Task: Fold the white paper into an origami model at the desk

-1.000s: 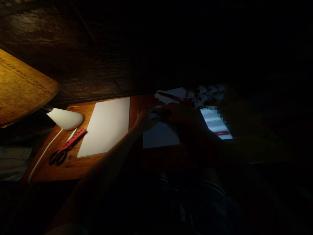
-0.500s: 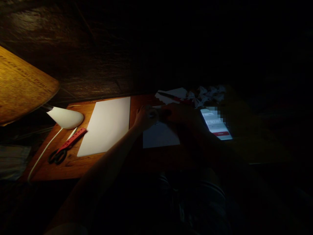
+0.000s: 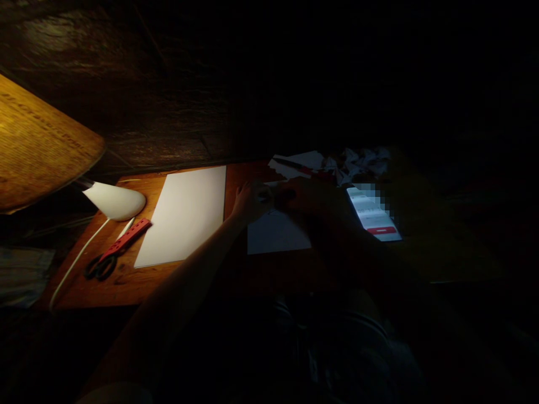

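Note:
My left hand (image 3: pixel 247 202) and my right hand (image 3: pixel 304 196) are close together over a white sheet of paper (image 3: pixel 278 235) in the middle of the table. A small pale piece of paper (image 3: pixel 264 194) shows between them, against the fingers of my left hand. Its exact shape is lost in the dark. My left fingers are bent around it. Deep shadow covers my right hand; its fingers look curled in toward the left hand, but what they grip does not show.
On the left lie a larger white sheet (image 3: pixel 185 216), scissors (image 3: pixel 103 264), a red perforated strip (image 3: pixel 126 238) and a lamp base (image 3: pixel 115 201) under a yellow shade (image 3: pixel 37 146). Behind my hands are a dark-bladed tool (image 3: pixel 295 164) and crumpled-looking papers (image 3: pixel 357 161). A lit phone (image 3: pixel 374 213) lies right.
The whole view has shifted very slightly. Both hands stay together over the sheet, with only tiny changes around the small piece of paper.

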{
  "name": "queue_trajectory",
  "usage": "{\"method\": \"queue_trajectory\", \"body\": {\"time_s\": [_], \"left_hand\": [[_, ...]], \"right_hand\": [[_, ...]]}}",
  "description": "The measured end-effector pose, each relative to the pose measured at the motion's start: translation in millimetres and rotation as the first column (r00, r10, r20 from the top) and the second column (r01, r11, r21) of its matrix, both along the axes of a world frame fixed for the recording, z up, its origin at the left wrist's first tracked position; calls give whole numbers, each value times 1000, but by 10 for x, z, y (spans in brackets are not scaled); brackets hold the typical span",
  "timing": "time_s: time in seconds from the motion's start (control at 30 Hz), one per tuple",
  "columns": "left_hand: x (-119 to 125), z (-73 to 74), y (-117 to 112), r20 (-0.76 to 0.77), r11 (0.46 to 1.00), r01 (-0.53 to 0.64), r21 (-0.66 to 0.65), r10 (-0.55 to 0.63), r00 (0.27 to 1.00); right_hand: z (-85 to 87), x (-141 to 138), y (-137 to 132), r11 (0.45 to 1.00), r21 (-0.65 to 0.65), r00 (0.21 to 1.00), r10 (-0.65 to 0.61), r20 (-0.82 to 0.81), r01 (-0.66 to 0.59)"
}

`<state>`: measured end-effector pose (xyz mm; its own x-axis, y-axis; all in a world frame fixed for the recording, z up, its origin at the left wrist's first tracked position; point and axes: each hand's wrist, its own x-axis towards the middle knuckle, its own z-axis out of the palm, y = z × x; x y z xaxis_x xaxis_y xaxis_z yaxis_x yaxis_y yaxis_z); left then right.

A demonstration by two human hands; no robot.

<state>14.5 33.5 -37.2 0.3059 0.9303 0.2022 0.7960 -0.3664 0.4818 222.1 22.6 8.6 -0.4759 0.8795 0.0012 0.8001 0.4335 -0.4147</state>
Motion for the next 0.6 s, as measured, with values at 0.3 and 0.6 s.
{"method": "queue_trajectory", "body": {"time_s": [0.3, 0.6], "left_hand": [[-82, 46, 21, -84, 986, 151, 74, -145, 986], [-177, 186, -3, -217, 960, 273, 58, -255, 942]], "right_hand": [[98, -13, -38, 1000, 6, 996, -24, 83, 24], [52, -25, -62, 994, 96, 996, 51, 71, -58]]}}
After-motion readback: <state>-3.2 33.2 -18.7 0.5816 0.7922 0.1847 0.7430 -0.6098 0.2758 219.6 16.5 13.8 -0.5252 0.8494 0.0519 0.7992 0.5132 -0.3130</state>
